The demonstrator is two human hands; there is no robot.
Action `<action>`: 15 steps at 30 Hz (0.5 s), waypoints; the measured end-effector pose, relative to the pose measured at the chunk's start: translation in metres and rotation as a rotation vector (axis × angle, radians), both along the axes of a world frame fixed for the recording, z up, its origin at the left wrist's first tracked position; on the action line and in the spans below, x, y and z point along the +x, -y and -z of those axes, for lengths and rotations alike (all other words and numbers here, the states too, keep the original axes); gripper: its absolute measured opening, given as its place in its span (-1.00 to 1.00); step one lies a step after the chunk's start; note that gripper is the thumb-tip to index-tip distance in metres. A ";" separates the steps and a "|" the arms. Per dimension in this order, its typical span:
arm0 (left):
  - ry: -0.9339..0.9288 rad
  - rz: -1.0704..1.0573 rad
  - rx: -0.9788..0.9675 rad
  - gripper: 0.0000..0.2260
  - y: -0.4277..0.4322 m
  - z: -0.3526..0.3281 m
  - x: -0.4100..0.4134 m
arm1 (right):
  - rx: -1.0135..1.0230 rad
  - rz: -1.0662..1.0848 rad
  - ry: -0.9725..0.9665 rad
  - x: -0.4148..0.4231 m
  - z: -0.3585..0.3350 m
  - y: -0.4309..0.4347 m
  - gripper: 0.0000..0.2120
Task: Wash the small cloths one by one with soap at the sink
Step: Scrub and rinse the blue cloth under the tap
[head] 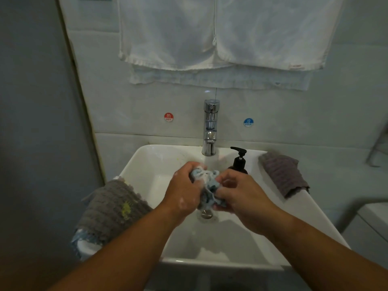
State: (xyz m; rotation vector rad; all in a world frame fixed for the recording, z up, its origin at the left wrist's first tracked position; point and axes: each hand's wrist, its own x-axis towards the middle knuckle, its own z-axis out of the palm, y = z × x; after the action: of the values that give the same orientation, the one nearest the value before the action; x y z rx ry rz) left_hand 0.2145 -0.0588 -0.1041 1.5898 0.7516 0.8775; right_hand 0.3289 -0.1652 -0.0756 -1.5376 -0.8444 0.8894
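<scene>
Well, over the white sink (144,162) my left hand (184,192) and right hand (243,196) meet just below the tap (210,127), both sets of fingers curled tight round the small blue cloth (206,180) bunched between them. Sodden and soapy, it should be limp and slippery, so I'd grip the bunched middle, not a corner.

pale tiled wall (130,114) behind | grey wall (31,101) on left | white towels (168,34) hanging up top | red hot sticker (168,117), blue cold sticker (248,122) | pretty dim
</scene>
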 end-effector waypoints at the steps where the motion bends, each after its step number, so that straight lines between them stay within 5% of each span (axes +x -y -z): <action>1: -0.010 0.015 -0.002 -0.80 0.002 0.000 0.000 | 0.039 0.032 -0.007 0.001 0.000 -0.001 -0.90; 5: 0.111 0.138 -0.136 -0.68 0.007 -0.003 -0.001 | 0.196 0.203 -0.242 0.005 0.007 -0.007 -0.88; 9: 0.050 0.231 -0.052 -0.43 0.008 -0.004 -0.006 | 0.215 0.186 -0.446 0.002 0.005 -0.006 -0.76; 15: 0.029 0.268 -0.041 -0.16 0.009 -0.006 -0.007 | 0.193 0.064 -0.409 0.008 0.002 0.002 -0.70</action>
State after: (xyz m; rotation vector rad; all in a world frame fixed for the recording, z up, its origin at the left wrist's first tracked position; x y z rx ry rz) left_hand 0.2073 -0.0676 -0.0980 1.5943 0.5177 0.6839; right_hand 0.3373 -0.1667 -0.0776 -1.1552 -0.5620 1.0004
